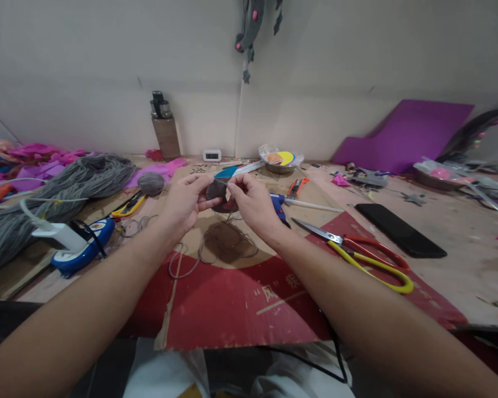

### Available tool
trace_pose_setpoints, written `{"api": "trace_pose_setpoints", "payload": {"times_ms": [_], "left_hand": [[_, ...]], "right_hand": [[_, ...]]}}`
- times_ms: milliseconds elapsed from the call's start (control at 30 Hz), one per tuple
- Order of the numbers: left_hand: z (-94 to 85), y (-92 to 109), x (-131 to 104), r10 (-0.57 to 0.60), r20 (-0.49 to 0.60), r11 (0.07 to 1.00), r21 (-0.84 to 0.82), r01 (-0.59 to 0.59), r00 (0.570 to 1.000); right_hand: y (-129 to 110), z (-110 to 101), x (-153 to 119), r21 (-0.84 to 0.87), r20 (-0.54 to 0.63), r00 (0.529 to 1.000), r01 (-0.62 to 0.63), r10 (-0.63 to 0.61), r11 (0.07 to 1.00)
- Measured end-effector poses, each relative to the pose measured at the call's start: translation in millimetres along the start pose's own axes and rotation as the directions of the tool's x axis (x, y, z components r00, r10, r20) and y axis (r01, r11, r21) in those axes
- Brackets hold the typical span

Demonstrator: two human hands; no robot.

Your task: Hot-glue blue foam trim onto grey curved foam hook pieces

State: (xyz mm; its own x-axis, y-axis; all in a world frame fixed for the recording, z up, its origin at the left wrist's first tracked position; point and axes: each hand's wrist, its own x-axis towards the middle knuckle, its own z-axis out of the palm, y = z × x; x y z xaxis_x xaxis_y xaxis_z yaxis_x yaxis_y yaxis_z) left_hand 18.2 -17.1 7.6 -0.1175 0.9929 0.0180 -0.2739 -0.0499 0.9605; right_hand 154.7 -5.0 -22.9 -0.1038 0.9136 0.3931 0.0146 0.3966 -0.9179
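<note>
My left hand (186,202) is closed on a small dark grey piece (216,190), which looks wrapped in yarn, held up above the cardboard. Thumb and fingers of my right hand (251,200) are pinched together at the piece's right side, at a thin grey yarn strand. Loose loops of grey yarn (185,275) hang or lie below both hands. Under them is a red and tan cardboard sheet (232,309). The fingers partly hide the piece, so its full shape does not show.
Large red and yellow scissors (342,240) and a black phone (398,229) lie to the right. Behind my right hand are a blue glue gun (278,205) and an orange cutter (297,188). A grey yarn ball (150,183), yellow cutter (129,204), blue power strip (83,249) and bottle (165,132) stand left.
</note>
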Motion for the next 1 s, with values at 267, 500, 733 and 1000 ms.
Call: {"api": "trace_pose_setpoints", "payload": {"times_ms": [267, 500, 733, 1000], "left_hand": [[-1.5, -2.5, 0.6, 0.029, 0.029, 0.999, 0.020, -0.030, 0.999], [0.1, -3.1, -0.5, 0.031, 0.049, 0.999, 0.008, -0.032, 0.998], [0.6, -1.9, -1.2, 0.027, 0.030, 1.000, -0.005, -0.027, 0.999], [0.2, -2.3, -2.3, 0.022, 0.041, 1.000, 0.000, -0.022, 0.999]], "right_hand": [[-5.5, -3.6, -1.5, -0.032, -0.076, 0.996, 0.050, -0.052, 0.998], [-5.9, -8.4, 2.2, -0.267, -0.153, 0.960, 0.189, -0.236, 0.945], [-5.8, -10.2, 5.6, -0.227, -0.168, 0.965, 0.163, -0.203, 0.960], [-2.7, -10.6, 7.6, -0.061, -0.122, 0.990, 0.064, -0.071, 0.996]]}}
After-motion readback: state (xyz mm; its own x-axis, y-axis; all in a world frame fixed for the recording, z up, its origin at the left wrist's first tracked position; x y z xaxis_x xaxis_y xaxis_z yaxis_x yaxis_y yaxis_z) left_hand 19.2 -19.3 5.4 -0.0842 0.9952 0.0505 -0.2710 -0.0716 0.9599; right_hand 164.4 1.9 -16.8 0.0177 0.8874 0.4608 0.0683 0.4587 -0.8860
